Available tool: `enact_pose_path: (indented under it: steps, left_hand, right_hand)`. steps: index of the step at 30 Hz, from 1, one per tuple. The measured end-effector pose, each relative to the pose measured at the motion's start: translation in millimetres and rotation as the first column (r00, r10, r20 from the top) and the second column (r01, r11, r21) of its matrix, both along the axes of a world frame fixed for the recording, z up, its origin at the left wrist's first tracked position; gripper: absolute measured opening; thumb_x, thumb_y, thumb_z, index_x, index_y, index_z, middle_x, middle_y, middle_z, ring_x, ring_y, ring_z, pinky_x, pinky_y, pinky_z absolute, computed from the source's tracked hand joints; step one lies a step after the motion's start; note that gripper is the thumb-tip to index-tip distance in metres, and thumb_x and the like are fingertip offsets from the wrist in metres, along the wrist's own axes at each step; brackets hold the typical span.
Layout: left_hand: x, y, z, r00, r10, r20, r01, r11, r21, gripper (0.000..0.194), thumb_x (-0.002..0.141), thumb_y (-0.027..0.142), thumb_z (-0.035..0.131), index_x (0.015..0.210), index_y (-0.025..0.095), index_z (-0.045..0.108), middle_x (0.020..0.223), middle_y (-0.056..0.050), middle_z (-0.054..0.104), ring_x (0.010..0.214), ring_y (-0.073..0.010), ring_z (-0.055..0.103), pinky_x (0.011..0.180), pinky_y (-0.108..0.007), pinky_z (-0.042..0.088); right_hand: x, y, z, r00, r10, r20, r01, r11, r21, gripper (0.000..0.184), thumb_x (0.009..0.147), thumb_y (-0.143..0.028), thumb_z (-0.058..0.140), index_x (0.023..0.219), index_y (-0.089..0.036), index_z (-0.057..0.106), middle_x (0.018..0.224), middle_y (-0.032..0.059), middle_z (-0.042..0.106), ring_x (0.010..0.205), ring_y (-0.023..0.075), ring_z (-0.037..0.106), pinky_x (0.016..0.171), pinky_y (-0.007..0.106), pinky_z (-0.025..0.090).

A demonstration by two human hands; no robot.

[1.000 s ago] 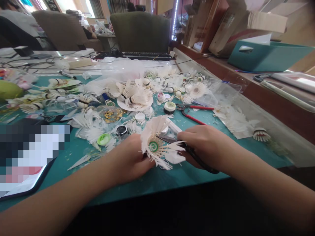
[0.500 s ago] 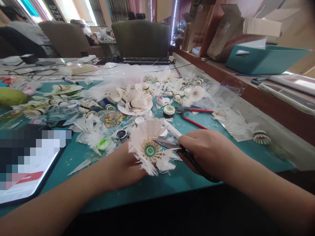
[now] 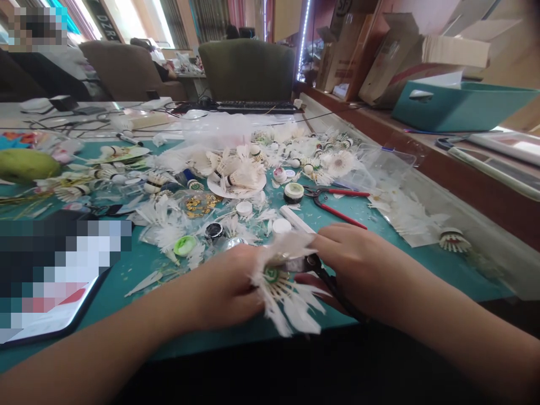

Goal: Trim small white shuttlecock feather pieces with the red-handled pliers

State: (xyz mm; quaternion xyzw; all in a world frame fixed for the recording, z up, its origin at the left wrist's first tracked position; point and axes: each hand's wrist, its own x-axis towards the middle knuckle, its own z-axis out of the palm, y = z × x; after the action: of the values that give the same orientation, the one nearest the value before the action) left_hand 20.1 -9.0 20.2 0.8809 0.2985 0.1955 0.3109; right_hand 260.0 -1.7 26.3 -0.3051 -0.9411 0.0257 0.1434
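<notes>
While my two forearms reach in from the bottom edge of the frame, my left hand (image 3: 223, 287) cups a badminton shuttlecock (image 3: 276, 287) low over a teal cutting mat (image 3: 236, 320), its fingers closed around the shuttlecock, with their tips lost behind the feathers. The shuttlecock sits tilted between my hands, its green-labelled base (image 3: 271, 274) facing me and its ragged feathers blurred. My right hand (image 3: 358, 267) is closed around the black handles of a pair of scissors (image 3: 333, 287), fingers curled and knuckles up. The blades run in among the feathers, and from here I cannot tell whether they are open.

Beyond my hands, a white plate (image 3: 253, 191) holds a heap of shuttlecocks, and loose feathers, small lids and a roll of tape (image 3: 293, 192) are scattered across the mat. Red-handled pliers (image 3: 337, 197) lie just past my right hand. To the right, a clear plastic bag (image 3: 400, 169) lies under and among white feathers, though its exact contents are hard to make out. On the wooden ledge, the inside of a teal plastic bin (image 3: 459, 107) is out of view. A pixelated block covers a dark object (image 3: 54, 264) at lower left, so I cannot identify it.
</notes>
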Motion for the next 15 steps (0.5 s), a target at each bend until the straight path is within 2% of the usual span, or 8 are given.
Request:
enact_pose_path:
  steps: [2,4,9,12,15]
  left_hand:
    - [1,-1,-1.3,0.997,-0.071,0.003,0.071,0.997,-0.007,0.02,0.091,0.015,0.05,0.084,0.022,0.067,0.089,-0.003,0.077,0.076,-0.0173,0.068,0.072,-0.026,0.055]
    - [1,-2,-3.4,0.996,-0.093,0.012,0.094,0.996,-0.011,0.015,0.088,0.012,0.052,0.087,0.021,0.064,0.085,-0.003,0.073,0.073,-0.0164,0.066,0.068,-0.025,0.052]
    - [-3,-2,-8.3,0.995,-0.095,0.002,0.095,0.995,-0.026,0.012,0.087,0.01,0.055,0.092,0.02,0.061,0.092,-0.002,0.073,0.081,-0.0165,0.067,0.074,-0.025,0.051]
    - [-4,-1,-3.5,0.991,-0.135,0.001,0.135,0.99,-0.039,0.015,0.094,0.018,0.049,0.09,0.02,0.064,0.091,-0.002,0.073,0.08,-0.017,0.067,0.073,-0.026,0.052]
    - [-2,-2,8.4,0.987,-0.161,0.029,0.163,0.982,-0.095,0.021,0.093,0.022,0.048,0.078,0.021,0.062,0.079,-0.001,0.07,0.07,-0.0162,0.064,0.065,-0.026,0.051]
  right_hand:
    - [-1,-1,-0.2,1.0,0.016,-0.013,-0.016,0.999,-0.04,0.022,0.098,-0.026,0.056,0.087,-0.013,0.068,0.078,0.0088,0.064,0.065,0.019,0.053,0.061,0.032,0.035]
    - [-2,-2,-0.7,0.999,0.028,-0.015,-0.029,0.997,-0.07,0.017,0.097,-0.021,0.057,0.088,-0.013,0.07,0.077,0.008,0.065,0.064,0.0184,0.053,0.06,0.031,0.035]
    - [0,0,-5.4,1.0,0.018,0.01,-0.018,1.0,0.011,0.013,0.09,-0.009,0.06,0.084,-0.016,0.068,0.074,0.0057,0.063,0.064,0.0181,0.051,0.056,0.031,0.029]
    - [1,3,-9.2,0.999,0.028,0.023,-0.029,0.999,0.038,0.018,0.09,-0.007,0.057,0.077,-0.017,0.064,0.069,0.0038,0.059,0.061,0.0163,0.046,0.056,0.032,0.026]
    - [2,6,-10.0,0.999,0.036,0.037,-0.038,0.998,0.051,0.022,0.089,-0.005,0.053,0.075,-0.017,0.064,0.067,0.0027,0.056,0.06,0.0154,0.043,0.056,0.031,0.026]
